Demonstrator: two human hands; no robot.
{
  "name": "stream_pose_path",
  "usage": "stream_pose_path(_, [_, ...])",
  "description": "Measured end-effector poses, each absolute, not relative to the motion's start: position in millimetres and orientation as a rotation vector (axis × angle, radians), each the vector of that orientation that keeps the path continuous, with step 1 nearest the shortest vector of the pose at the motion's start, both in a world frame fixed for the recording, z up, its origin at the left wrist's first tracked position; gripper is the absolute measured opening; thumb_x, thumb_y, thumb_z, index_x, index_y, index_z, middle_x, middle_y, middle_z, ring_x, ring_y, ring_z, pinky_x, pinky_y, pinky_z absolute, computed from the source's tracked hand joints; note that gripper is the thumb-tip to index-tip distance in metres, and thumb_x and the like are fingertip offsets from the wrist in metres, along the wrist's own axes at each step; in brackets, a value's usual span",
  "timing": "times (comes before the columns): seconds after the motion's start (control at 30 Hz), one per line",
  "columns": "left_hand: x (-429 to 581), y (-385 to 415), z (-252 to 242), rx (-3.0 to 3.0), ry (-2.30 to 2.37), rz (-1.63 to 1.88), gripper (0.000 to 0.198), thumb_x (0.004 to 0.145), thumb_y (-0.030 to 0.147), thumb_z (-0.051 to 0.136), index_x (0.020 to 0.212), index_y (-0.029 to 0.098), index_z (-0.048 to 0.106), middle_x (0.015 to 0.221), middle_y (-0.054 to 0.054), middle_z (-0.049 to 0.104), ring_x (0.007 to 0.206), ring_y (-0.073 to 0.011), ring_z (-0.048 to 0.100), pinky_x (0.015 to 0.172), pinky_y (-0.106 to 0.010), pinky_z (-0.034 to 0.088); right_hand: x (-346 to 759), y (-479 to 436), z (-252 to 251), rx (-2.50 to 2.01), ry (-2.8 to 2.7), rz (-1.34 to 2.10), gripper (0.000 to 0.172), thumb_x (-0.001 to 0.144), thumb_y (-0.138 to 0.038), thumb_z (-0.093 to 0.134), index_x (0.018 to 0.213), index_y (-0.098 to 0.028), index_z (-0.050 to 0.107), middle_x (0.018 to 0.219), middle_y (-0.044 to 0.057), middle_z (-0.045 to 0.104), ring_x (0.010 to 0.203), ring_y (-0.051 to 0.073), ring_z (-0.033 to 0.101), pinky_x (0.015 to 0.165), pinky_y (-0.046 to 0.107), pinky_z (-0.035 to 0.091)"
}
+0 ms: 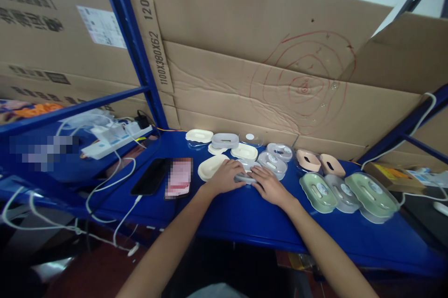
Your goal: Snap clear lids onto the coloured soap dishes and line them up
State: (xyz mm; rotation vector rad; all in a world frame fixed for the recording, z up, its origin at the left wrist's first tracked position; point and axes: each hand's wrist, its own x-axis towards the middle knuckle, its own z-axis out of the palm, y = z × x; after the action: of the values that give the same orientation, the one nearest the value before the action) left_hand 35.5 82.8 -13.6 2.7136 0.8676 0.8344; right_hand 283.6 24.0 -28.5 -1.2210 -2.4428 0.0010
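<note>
I'm watching through the head camera: my left hand (228, 177) is curled narrow over one end of a small grey oval plastic piece (245, 178), my right hand (269, 186) bent in at the other, so they hold it between them. The piece lies to the right of the left hand and to the left of the right, long axis running roughly across from one to the other, neither hand nearer. Its underside I can't see. Just beyond the fingertips, a clear, greyish rounded plastic cover (249, 164); whether it's joined to the piece, I can't tell. Out past the left hand, a cream oval shallow dish (207, 168); beyond the right, a grey oval box with clear domed lid (273, 163); farther right, a pale-green one (318, 193).
</note>
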Motion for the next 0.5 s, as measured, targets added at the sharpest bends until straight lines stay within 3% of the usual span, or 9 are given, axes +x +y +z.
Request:
stream_pose_path(0.13, [33.9,82.5,-14.7,2.655,1.049,1.01,0.02,0.095,0.037,0.07,0.111,0.026,0.074,0.121,-0.005,0.071,0.117,-0.0248,0.066,0.105,-0.041,0.048,284.2,24.6,-27.1,-1.213,-2.456,0.001,0.044,0.108,-0.034,0.053,0.149,-0.023,0.06,0.155,0.012,0.059,0.148,0.029,0.051,0.124,0.057,0.041])
stream_pose_path(0.27, [32.3,92.1,-12.8,2.543,1.369,1.163,0.025,0.1,0.023,0.057,0.121,0.022,0.07,0.128,-0.013,0.067,0.124,-0.0312,0.062,0.107,-0.049,0.048,283.4,25.3,-26.9,-1.22,-2.43,0.015,0.046,0.107,-0.044,0.055,0.148,-0.024,0.061,0.154,0.013,0.06,0.148,0.03,0.051,0.123,0.057,0.04])
stream_pose_path(0.4, [48.4,122.3,5.1,2.553,1.478,1.164,0.034,0.1,0.017,0.057,0.132,0.02,0.065,0.134,-0.015,0.066,0.129,-0.0316,0.06,0.112,-0.051,0.047,281.1,25.5,-28.3,-1.224,-2.409,0.039,0.045,0.107,-0.046,0.055,0.147,-0.025,0.063,0.152,0.012,0.062,0.146,0.029,0.053,0.124,0.055,0.039])
stream_pose_path(0.5, [73.8,154.2,22.5,2.609,1.474,1.124,0.038,0.102,0.023,0.062,0.139,0.019,0.061,0.139,-0.013,0.064,0.13,-0.0293,0.06,0.111,-0.05,0.05,280.1,25.2,-27.3,-1.233,-2.4,0.03,0.044,0.107,-0.044,0.055,0.146,-0.024,0.063,0.151,0.013,0.063,0.145,0.029,0.053,0.123,0.054,0.04])
